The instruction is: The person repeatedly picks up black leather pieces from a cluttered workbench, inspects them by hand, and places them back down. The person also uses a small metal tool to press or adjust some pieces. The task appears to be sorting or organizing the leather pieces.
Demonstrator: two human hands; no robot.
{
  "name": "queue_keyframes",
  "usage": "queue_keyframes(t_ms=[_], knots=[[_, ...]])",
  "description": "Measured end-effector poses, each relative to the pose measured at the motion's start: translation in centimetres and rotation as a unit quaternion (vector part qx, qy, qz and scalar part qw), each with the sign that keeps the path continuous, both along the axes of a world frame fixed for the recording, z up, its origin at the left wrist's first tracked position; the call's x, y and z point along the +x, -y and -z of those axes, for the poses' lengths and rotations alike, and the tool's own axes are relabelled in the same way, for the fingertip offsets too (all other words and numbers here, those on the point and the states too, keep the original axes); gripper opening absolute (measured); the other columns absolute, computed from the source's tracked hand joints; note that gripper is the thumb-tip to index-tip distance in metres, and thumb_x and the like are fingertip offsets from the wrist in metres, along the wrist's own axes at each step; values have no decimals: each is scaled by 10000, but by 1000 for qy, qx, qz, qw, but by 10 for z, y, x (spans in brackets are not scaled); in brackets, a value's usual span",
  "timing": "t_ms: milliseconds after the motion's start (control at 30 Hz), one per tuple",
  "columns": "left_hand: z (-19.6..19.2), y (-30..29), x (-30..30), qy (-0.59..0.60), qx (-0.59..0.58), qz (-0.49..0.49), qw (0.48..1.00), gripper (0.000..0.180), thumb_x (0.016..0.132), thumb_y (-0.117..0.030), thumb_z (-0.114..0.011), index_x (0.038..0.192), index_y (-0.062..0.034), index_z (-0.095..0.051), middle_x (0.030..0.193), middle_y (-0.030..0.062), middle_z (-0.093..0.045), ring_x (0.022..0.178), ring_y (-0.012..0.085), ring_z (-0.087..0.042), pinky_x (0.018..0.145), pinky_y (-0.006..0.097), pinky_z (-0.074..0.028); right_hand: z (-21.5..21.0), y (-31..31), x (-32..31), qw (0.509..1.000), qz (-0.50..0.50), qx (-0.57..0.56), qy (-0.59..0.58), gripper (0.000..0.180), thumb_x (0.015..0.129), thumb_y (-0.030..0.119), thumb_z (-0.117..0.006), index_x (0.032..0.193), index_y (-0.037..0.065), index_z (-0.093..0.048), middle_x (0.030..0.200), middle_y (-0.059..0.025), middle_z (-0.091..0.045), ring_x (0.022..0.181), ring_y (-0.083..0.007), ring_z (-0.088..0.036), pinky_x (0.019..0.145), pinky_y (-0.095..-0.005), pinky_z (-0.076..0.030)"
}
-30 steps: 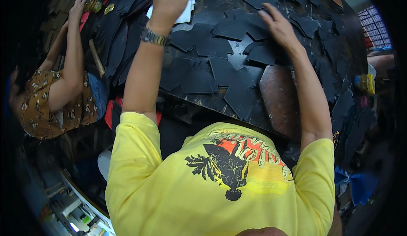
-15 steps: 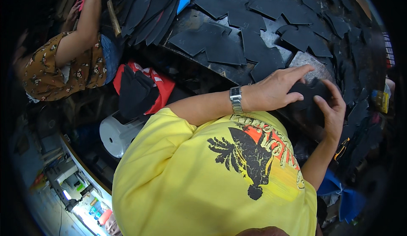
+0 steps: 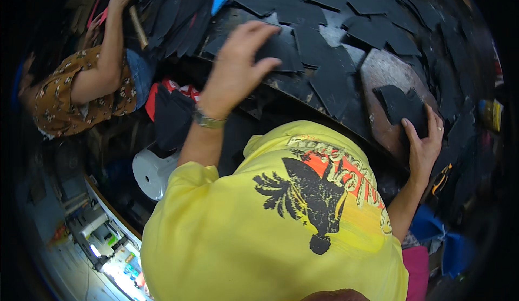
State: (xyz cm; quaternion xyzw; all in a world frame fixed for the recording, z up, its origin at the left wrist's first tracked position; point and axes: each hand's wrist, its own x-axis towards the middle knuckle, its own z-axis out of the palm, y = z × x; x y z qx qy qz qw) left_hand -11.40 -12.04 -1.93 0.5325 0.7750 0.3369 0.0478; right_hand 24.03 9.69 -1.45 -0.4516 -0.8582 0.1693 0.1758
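Many flat black cut pieces (image 3: 324,79) lie overlapping on a dark work table (image 3: 281,93) ahead of me. My left hand (image 3: 235,71), with a wristwatch on it, is raised over the table's near left part and pinches one black piece (image 3: 281,49) between thumb and fingers. My right hand (image 3: 424,141) grips a small stack of black pieces (image 3: 400,103) that lies on a bare brownish board (image 3: 381,71) at the near right.
At the left a person in a patterned brown top (image 3: 65,98) reaches up to another heap of black pieces (image 3: 173,6). A red and black bag (image 3: 170,111) and a white stool (image 3: 154,168) sit below the table edge. Blue cloth (image 3: 432,228) lies at lower right.
My left hand left the stack at the right and swung up and left with a black piece. My right hand stayed on the stack. The view shifted slightly.
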Motion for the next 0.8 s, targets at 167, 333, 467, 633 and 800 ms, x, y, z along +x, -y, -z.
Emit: queue_keyframes(t_ms=[167, 333, 467, 633, 800], knots=[[0, 26, -33, -90, -161, -52, 982, 865, 702, -256, -918, 1475, -94, -565, 1455, 167, -572, 1350, 360, -537, 1134, 414, -420, 2, 2, -4, 999, 4, 14, -44, 621, 757, 148, -890, 1293, 3, -612, 1238, -169, -637, 1193, -342, -606, 1034, -398, -469], [6, 21, -38, -33, -124, -35, 991, 860, 665, -264, -937, 1429, -69, -594, 1344, 165, -616, 1259, 379, -566, 1086, 445, -448, 3, 8, -6, 996, 3, 61, -58, 632, 729, 109, -902, 1275, 3, -601, 1207, -164, -635, 1170, -346, -608, 1011, -408, -482], [4, 14, -40, -12, -122, -55, 991, 858, 659, -221, -939, 1430, -63, -598, 1344, 159, -624, 1264, 357, -578, 1091, 427, -450, 3, 9, -6, 995, 6, -3, -99, 724, 752, 104, -893, 1390, 35, -558, 1292, -123, -630, 1132, -244, -602, 948, -337, -473], [3, 10, -42, -2, -136, -74, 988, 818, 709, -134, -904, 1457, -63, -579, 1392, 155, -612, 1306, 341, -582, 1125, 407, -433, 1, 4, 0, 985, 44, -80, -144, 749, 740, 73, -876, 1413, 67, -548, 1224, -100, -645, 1064, -204, -610, 909, -322, -486], [0, 6, -36, -31, -144, -74, 986, 812, 707, -128, -899, 1453, -94, -582, 1404, 152, -595, 1285, 362, -565, 1130, 445, -400, 6, -2, 11, 950, 67, -206, -223, 550, 752, 50, -850, 1248, 29, -613, 1054, -66, -665, 976, -182, -605, 878, -315, -496]])
